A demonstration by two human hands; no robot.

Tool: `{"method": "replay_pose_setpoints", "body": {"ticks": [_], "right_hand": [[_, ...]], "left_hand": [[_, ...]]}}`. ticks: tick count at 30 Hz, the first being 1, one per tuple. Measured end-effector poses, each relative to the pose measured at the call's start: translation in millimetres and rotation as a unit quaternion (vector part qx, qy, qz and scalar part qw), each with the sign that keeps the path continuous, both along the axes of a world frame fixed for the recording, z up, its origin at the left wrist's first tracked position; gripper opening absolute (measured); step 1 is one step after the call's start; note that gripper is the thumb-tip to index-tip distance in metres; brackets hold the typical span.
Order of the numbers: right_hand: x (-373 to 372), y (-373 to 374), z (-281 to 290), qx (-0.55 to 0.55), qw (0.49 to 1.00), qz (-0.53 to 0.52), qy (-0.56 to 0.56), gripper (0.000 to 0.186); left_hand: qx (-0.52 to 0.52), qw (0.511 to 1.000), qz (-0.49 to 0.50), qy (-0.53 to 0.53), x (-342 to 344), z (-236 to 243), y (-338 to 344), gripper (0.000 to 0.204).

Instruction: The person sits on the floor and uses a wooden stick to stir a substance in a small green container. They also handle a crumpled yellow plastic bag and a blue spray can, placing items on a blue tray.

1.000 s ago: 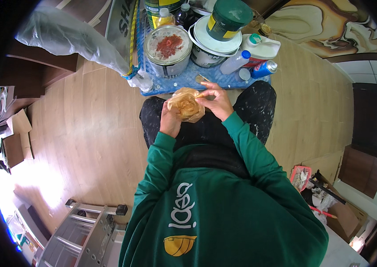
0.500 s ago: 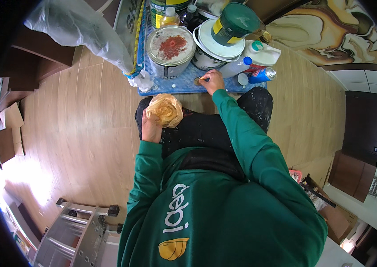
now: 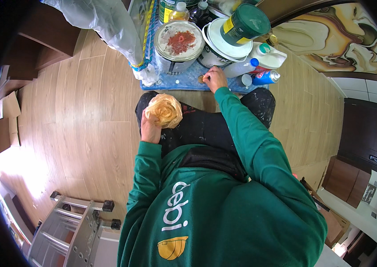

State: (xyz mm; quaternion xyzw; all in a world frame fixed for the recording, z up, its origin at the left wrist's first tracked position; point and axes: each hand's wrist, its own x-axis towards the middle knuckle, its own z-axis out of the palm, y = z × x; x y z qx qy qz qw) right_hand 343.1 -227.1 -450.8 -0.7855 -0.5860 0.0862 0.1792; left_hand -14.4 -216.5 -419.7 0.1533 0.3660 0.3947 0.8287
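My left hand (image 3: pixel 151 129) is closed on the edge of a crumpled, yellowish translucent plastic bag (image 3: pixel 165 111), held over my left thigh. What the bag contains, if anything, is hidden. My right hand (image 3: pixel 216 80) reaches forward to the near edge of a blue plastic-covered surface (image 3: pixel 170 83). Its fingertips pinch a small round brownish piece (image 3: pixel 201 79), too small to name. Just beyond that hand stands a white bucket (image 3: pixel 210 57). To its right lie a clear bottle with a blue cap (image 3: pixel 238 68) and a small white cap (image 3: pixel 246 80).
A paint can with a red-stained lid (image 3: pixel 180 42), a green tub (image 3: pixel 245 24), a white jug (image 3: pixel 268 57) and a blue spray can (image 3: pixel 266 78) crowd the covered surface. Plastic sheeting (image 3: pixel 108 33) hangs at the left. An aluminium ladder (image 3: pixel 70 227) lies at lower left.
The view has shifted slightly, so the cans and bottles sit a little further right and higher. Both hands keep nearly the same pose, the right still pinching the small piece.
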Motion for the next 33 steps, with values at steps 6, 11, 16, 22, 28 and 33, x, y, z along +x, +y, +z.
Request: {"method": "replay_pose_setpoints", "body": {"ticks": [6, 11, 16, 22, 28, 33], "right_hand": [[-5.4, 1.0, 5.2, 0.014, 0.998, -0.048, 0.050, 0.009], [-20.7, -9.6, 60.3, 0.058, 0.981, -0.071, 0.169, 0.015], [-62.2, -31.0, 135.7, 0.070, 0.964, 0.059, 0.250, 0.019], [-111.5, -41.5, 171.9, 0.070, 0.956, 0.163, 0.233, 0.013], [-126.3, -42.8, 180.4, 0.071, 0.969, 0.200, 0.124, 0.012], [-131.9, -42.7, 180.3, 0.089, 0.970, 0.200, 0.101, 0.011]], "left_hand": [[0.005, 1.000, 0.001, 0.009, 3.3, 8.9, 3.1, 0.054], [0.009, 1.000, -0.009, -0.022, 10.3, 18.3, 5.3, 0.055], [0.017, 0.999, -0.025, -0.020, 24.0, 35.4, 5.7, 0.054], [0.049, 0.997, -0.041, -0.040, 39.9, 63.6, 3.8, 0.052], [0.053, 0.996, -0.045, -0.052, 42.1, 82.2, -0.8, 0.051], [0.054, 0.997, -0.048, -0.035, 45.3, 85.0, -4.7, 0.046]]}}
